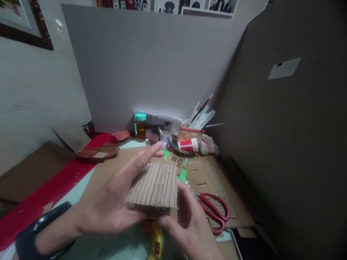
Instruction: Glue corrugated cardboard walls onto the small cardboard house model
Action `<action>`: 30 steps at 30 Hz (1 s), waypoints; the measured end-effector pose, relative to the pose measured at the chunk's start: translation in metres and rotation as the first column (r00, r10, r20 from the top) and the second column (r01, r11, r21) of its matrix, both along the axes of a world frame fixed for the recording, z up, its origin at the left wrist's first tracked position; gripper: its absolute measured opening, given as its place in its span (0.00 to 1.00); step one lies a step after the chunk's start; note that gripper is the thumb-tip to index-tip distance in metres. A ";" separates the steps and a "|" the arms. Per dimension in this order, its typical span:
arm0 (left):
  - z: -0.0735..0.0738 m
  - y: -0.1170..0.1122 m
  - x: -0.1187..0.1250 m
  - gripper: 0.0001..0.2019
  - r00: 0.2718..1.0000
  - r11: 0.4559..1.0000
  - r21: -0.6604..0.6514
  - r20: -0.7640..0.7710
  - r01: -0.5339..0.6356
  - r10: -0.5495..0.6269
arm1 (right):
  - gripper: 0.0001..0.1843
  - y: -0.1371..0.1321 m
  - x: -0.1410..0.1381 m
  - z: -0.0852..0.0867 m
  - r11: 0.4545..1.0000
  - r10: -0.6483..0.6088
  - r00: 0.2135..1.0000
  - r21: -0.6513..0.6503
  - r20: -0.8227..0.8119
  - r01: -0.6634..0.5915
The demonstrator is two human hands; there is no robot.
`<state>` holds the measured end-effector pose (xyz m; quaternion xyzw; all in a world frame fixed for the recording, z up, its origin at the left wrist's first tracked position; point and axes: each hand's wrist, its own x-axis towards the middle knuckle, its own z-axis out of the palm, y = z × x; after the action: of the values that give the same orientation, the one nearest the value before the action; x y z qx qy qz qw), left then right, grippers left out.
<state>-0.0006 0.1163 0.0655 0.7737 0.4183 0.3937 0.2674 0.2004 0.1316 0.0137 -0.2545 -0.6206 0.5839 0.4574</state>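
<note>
Between my two hands, above the table, is a small block of corrugated cardboard with its ridged face up. My left hand grips it from the left, palm beneath and thumb along the far side. At its right edge, my right hand closes on it with thumb and fingers. Below the block lies a yellow utility knife, partly hidden by my hands. Red-handled scissors rest just right of my right hand, their blades mostly hidden behind it.
Cardboard sheets cover much of the table. Farther back stand a teal-lidded bottle, a holder of paper strips and a tipped red-and-white cup. A brown tray lies left on red cloth. Grey panels enclose the back and right.
</note>
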 end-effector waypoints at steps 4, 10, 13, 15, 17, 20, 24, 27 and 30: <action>0.000 -0.001 0.006 0.56 0.998 1.000 -0.029 0.069 -0.011 0.013 | 0.27 -0.002 -0.003 -0.006 0.998 0.020 1.000 -0.052 -0.021 -0.021; -0.003 -0.005 0.006 0.53 0.955 0.999 -0.016 0.296 0.029 -0.023 | 0.25 -0.003 0.000 -0.007 0.996 -0.036 0.999 -0.085 0.012 0.036; -0.006 -0.005 -0.003 0.48 0.912 0.999 -0.035 0.410 0.042 -0.023 | 0.25 -0.001 0.005 -0.008 0.992 -0.062 0.998 -0.107 0.004 0.062; -0.011 -0.006 -0.011 0.40 0.884 0.996 -0.087 0.462 -0.028 0.065 | 0.26 -0.001 0.006 -0.009 0.983 -0.053 0.998 -0.175 -0.047 0.044; -0.018 -0.010 -0.015 0.34 0.864 0.973 -0.203 0.464 -0.114 0.198 | 0.28 -0.003 0.006 -0.010 0.965 -0.068 0.988 -0.261 -0.137 0.030; -0.028 -0.021 -0.011 0.36 0.873 0.908 -0.406 0.402 -0.102 0.277 | 0.29 -0.007 0.005 -0.013 0.940 -0.131 0.974 -0.336 -0.182 0.064; -0.036 -0.034 0.005 0.46 0.895 0.839 -0.543 0.389 0.033 0.217 | 0.32 -0.008 0.009 -0.026 0.951 -0.126 0.991 -0.277 0.049 0.135; -0.034 -0.037 0.013 0.49 0.903 0.815 -0.577 0.376 0.050 0.211 | 0.34 -0.006 0.016 -0.039 0.956 -0.189 0.922 -0.154 0.337 0.252; -0.028 -0.038 0.016 0.46 0.896 0.807 -0.583 0.404 0.097 0.184 | 0.29 -0.010 0.024 -0.050 0.960 -0.269 0.841 0.063 0.469 0.273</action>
<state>0.0149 0.0787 0.0374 0.5322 0.4657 0.4151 0.5723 0.2246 0.1212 -0.0360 -0.4758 -0.6691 0.4355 0.3690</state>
